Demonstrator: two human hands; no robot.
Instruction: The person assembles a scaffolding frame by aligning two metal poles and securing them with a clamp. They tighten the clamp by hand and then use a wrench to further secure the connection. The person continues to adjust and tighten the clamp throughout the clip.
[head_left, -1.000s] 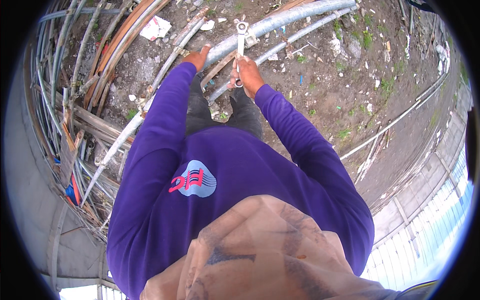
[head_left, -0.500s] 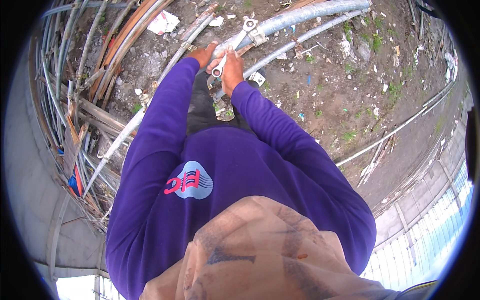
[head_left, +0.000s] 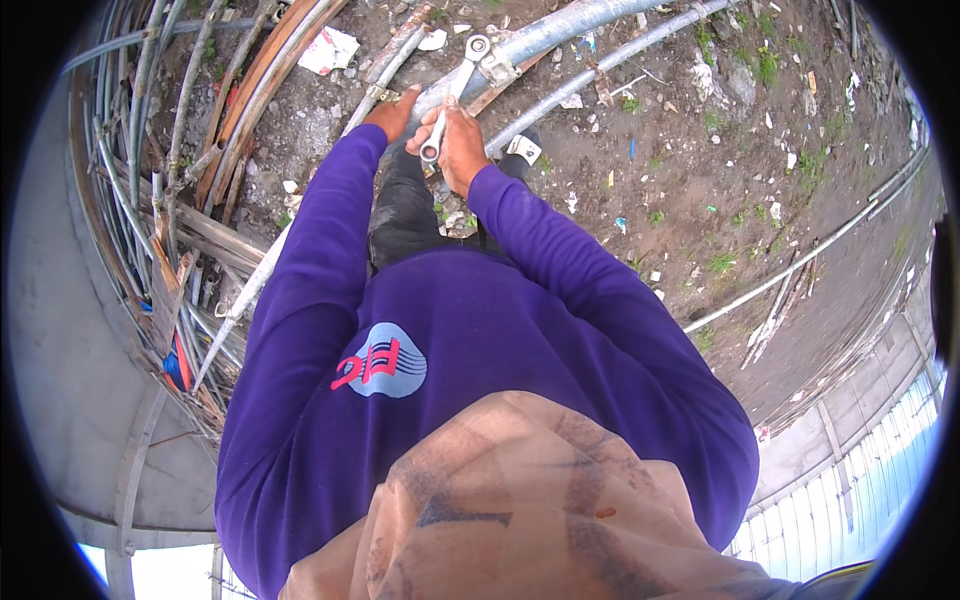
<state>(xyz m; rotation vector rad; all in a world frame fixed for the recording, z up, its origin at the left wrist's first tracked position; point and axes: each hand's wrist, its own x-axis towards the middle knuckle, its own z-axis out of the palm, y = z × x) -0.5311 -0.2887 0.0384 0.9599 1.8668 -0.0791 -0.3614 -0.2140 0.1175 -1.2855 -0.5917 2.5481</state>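
My right hand (head_left: 460, 148) grips a silver double-ended ring wrench (head_left: 452, 100) by its lower part, one ring showing below the fingers. Its upper ring lies by a metal clamp (head_left: 498, 68) fitted round a thick grey pipe (head_left: 570, 32); whether it sits on a nut there, I cannot tell. Close by on the left, my left hand (head_left: 394, 112) is closed on the near end of that thick pipe, its fingers partly hidden. Beneath the pipe is a wooden plank (head_left: 505, 88), mostly covered. A thinner pipe (head_left: 620, 68) runs alongside on the right.
Long pipes (head_left: 130, 150) and wooden boards (head_left: 250, 100) are heaped at the left. A slender pole (head_left: 790, 270) lies across the dirt at the right. White scraps (head_left: 328, 50), stones and weeds litter the ground. My dark trouser leg (head_left: 400, 205) shows below the hands.
The wrench has tilted more upright, its upper ring shifting left. The clamp and thick pipe have also shifted left in view. Both hands keep their hold.
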